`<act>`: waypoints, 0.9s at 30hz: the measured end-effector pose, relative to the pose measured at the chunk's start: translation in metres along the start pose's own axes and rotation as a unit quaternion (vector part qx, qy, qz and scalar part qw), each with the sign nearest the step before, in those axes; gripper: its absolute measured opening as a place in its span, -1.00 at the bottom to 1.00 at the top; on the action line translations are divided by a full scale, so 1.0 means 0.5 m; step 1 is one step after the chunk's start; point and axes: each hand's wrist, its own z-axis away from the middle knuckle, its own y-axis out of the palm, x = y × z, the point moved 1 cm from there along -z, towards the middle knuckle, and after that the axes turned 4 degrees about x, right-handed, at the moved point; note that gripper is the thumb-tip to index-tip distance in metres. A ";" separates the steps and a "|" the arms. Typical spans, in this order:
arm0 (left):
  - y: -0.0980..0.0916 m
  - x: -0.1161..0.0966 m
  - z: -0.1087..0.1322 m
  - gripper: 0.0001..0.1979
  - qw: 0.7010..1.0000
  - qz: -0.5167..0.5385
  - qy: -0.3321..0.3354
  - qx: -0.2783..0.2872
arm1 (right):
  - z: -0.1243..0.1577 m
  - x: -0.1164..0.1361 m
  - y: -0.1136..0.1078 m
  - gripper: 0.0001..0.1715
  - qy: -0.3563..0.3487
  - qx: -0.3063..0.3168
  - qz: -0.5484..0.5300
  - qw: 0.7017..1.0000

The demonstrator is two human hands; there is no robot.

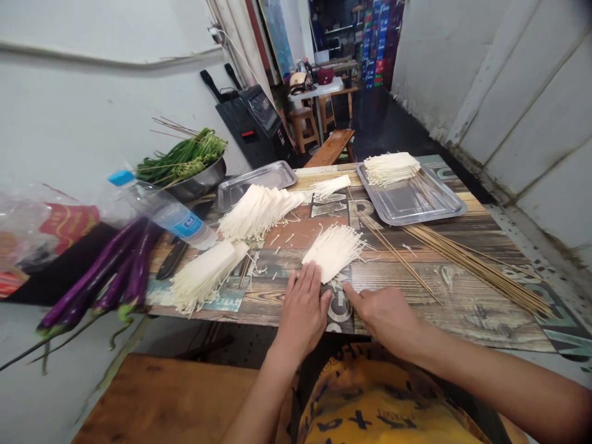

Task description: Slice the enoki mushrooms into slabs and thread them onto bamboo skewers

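The left hand (303, 308) lies palm down on the surface (462, 302), fingers straight and close together, their tips touching the near end of a small fan of enoki mushrooms (333, 250). It grips nothing — the fingers are flat and released. The forearm runs down and left to the bottom edge of the view. The right hand (386, 316) also rests on the surface, just right of the left one, its knuckles up and the forefinger stretched toward the fan's near corner; the other fingers curl under the palm and are hidden, so whether they hold anything cannot be told. Its forearm crosses to the lower right corner.

The enoki fan lies flat near the front middle of the surface. Its long axis runs from the hands up and to the right, the trimmed stem end nearest the fingers, the loose ends spreading away toward a steel tray (435, 206).

Two larger enoki bundles lie to the left — one (206, 274) at the near edge, one (259, 209) farther back. Another pile (391, 168) sits in the tray's far corner. Bamboo skewers (476, 262) lie in a long slanting row on the right. At the left edge are purple aubergines (115, 271), their tips hanging off the surface, and a water bottle (169, 213) on its side. A knife (173, 259) shows only partly beneath the bottle. A bowl of green stalks (185, 160) stands behind.
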 end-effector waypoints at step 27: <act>-0.001 0.001 -0.002 -0.44 0.999 -0.002 -0.038 -0.035 | 0.068 -0.012 0.030 -0.43 0.049 -0.042 0.001 0.998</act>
